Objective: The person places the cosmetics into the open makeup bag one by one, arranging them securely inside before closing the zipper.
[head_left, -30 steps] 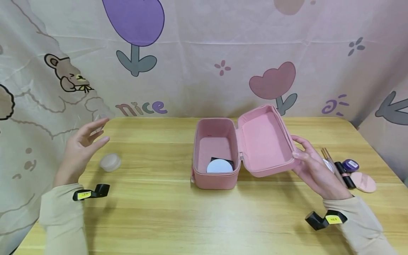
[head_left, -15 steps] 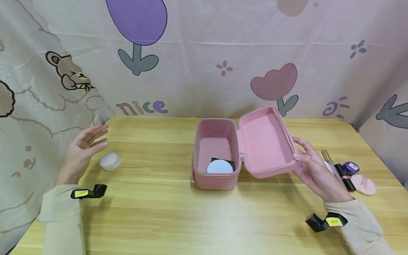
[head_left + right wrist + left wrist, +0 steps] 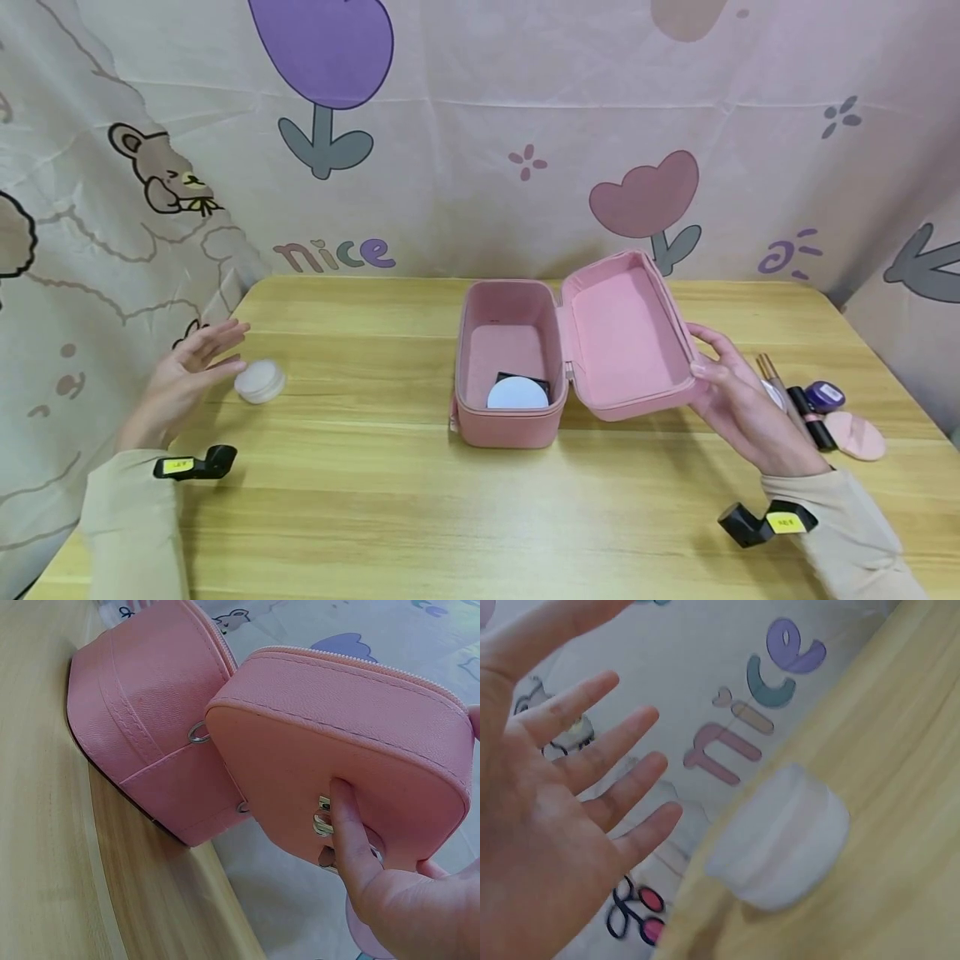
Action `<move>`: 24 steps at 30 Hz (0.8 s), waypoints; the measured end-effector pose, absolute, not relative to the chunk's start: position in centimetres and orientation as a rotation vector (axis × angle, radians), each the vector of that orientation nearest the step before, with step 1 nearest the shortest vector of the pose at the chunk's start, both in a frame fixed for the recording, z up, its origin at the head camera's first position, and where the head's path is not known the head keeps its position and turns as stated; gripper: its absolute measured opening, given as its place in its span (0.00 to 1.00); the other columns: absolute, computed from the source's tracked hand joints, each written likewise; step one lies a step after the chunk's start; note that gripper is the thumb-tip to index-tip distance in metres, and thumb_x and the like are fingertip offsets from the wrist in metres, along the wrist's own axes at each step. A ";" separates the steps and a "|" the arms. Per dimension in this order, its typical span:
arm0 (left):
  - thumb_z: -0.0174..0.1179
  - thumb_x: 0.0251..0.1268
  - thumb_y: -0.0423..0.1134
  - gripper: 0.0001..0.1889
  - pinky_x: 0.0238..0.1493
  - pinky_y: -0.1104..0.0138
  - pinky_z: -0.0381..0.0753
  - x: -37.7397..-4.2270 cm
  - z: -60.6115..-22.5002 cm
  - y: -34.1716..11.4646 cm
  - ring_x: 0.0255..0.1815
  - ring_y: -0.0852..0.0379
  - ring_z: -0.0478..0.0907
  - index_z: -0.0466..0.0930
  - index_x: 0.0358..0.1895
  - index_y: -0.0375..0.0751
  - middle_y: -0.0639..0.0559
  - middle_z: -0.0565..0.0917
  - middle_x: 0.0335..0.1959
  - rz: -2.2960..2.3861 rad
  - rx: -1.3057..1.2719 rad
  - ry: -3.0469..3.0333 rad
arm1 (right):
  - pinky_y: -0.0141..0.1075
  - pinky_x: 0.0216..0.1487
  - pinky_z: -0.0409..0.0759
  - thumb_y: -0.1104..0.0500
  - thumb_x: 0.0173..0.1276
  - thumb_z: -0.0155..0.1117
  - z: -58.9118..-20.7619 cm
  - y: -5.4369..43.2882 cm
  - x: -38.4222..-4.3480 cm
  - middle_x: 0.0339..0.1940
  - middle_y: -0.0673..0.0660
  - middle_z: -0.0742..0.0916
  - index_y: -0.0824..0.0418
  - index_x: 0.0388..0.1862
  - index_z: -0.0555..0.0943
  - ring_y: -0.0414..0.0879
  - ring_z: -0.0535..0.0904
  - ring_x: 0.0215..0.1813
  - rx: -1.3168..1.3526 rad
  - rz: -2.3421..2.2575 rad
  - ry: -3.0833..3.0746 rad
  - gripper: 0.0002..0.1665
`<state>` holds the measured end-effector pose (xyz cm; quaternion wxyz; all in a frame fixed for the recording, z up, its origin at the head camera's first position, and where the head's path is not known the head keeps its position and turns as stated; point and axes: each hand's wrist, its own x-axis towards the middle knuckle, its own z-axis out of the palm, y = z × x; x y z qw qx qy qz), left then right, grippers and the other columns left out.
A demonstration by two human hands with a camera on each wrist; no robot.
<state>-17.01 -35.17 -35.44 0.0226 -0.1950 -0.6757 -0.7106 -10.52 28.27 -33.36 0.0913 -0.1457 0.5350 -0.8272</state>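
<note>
A pink zippered cosmetic case [image 3: 506, 427] stands on the table with its lid [image 3: 626, 333] swung out to the right. My right hand [image 3: 738, 400] grips the lid's outer edge, thumb at the rim. In the right wrist view, a finger of that hand presses the lid's outer face beside gold metal letters [image 3: 322, 817]. Inside the case lie a white round disc [image 3: 517, 392] and a dark flat item [image 3: 536, 380] partly under it. My left hand [image 3: 176, 379] is spread beside a small translucent round jar [image 3: 260, 382], holding nothing; the left wrist view shows a gap between fingers and jar [image 3: 780, 840].
Right of my right hand lie a slim tube with a gold end [image 3: 780, 387], a black tube [image 3: 813, 421], a purple-lidded jar [image 3: 826, 396] and a pink powder puff [image 3: 857, 435]. A printed cloth [image 3: 450, 167] hangs behind the wooden table [image 3: 360, 500].
My left hand has lowered toward the table, closer to the jar's level. The right hand keeps its grip on the lid, and the case has stayed in place.
</note>
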 end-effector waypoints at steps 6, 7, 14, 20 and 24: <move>0.45 0.63 0.13 0.31 0.57 0.78 0.67 -17.0 -36.5 -36.1 0.62 0.65 0.69 0.67 0.67 0.41 0.55 0.75 0.63 -2.282 -0.670 -2.058 | 0.37 0.57 0.74 0.69 0.74 0.40 -33.4 28.2 -10.5 0.66 0.56 0.65 0.54 0.71 0.54 0.45 0.74 0.60 -0.429 -2.445 1.617 0.28; 0.46 0.63 0.13 0.31 0.57 0.78 0.67 -17.0 -36.6 -36.2 0.62 0.65 0.69 0.67 0.67 0.41 0.55 0.75 0.62 -2.281 -0.660 -2.062 | 0.37 0.57 0.74 0.69 0.74 0.39 -33.4 28.2 -10.5 0.66 0.56 0.65 0.54 0.71 0.54 0.45 0.74 0.60 -0.432 -2.445 1.612 0.28; 0.48 0.63 0.14 0.32 0.54 0.79 0.69 -16.9 -37.2 -36.7 0.60 0.68 0.70 0.65 0.68 0.43 0.59 0.75 0.62 -2.165 -0.630 -2.205 | 0.37 0.58 0.73 0.70 0.74 0.38 -33.3 28.2 -10.5 0.67 0.56 0.63 0.55 0.71 0.53 0.45 0.74 0.61 -0.459 -2.443 1.603 0.29; 0.44 0.62 0.12 0.34 0.55 0.75 0.70 -16.9 -37.9 -37.3 0.59 0.65 0.73 0.64 0.68 0.43 0.57 0.75 0.62 -2.331 -0.694 -2.113 | 0.37 0.59 0.73 0.70 0.74 0.38 -33.3 28.2 -10.5 0.68 0.56 0.63 0.55 0.71 0.52 0.45 0.73 0.62 -0.470 -2.434 1.616 0.29; 0.46 0.62 0.13 0.35 0.56 0.77 0.68 -17.0 -38.3 -37.5 0.59 0.66 0.73 0.63 0.69 0.46 0.58 0.75 0.62 -2.322 -0.685 -2.162 | 0.37 0.59 0.73 0.69 0.74 0.38 -33.3 28.2 -10.5 0.68 0.56 0.63 0.54 0.72 0.52 0.45 0.73 0.62 -0.460 -2.424 1.633 0.30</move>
